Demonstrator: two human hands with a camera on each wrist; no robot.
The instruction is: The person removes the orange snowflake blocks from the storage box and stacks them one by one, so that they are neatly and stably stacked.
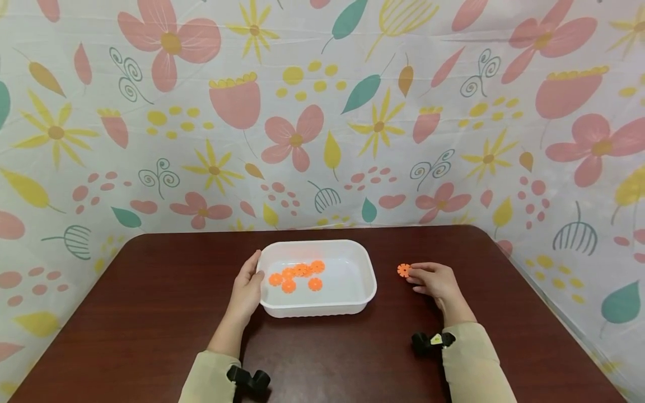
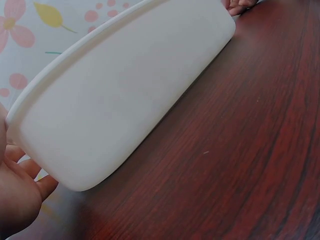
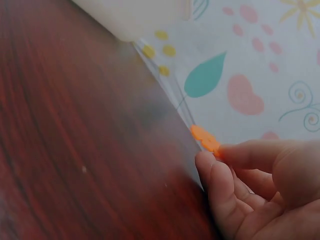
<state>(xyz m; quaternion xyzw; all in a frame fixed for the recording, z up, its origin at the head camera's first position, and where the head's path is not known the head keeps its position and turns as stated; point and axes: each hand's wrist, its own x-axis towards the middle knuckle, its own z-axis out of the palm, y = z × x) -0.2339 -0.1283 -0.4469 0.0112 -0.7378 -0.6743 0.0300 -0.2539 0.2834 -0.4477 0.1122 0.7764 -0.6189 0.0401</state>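
A white rectangular plastic tub (image 1: 347, 280) stands on the table, with several orange notched discs (image 1: 315, 284) lying on its floor, mostly toward the left half. My left hand (image 1: 247, 291) grips the tub's left end, thumb over the rim and fingers outside; the left wrist view shows those fingers against the tub's end wall (image 2: 100, 115). To the right of the tub, my right hand (image 1: 435, 285) pinches one orange notched disc (image 1: 403, 270) between thumb and fingers. In the right wrist view this disc (image 3: 205, 139) juts out from the fingertips.
The dark brown wood-grain table (image 1: 327, 358) reaches back to a white cloth (image 1: 322, 168) printed with flowers and leaves. Each sleeved forearm carries a black wrist device, one on the left (image 1: 249, 380) and another on the right (image 1: 428, 342).
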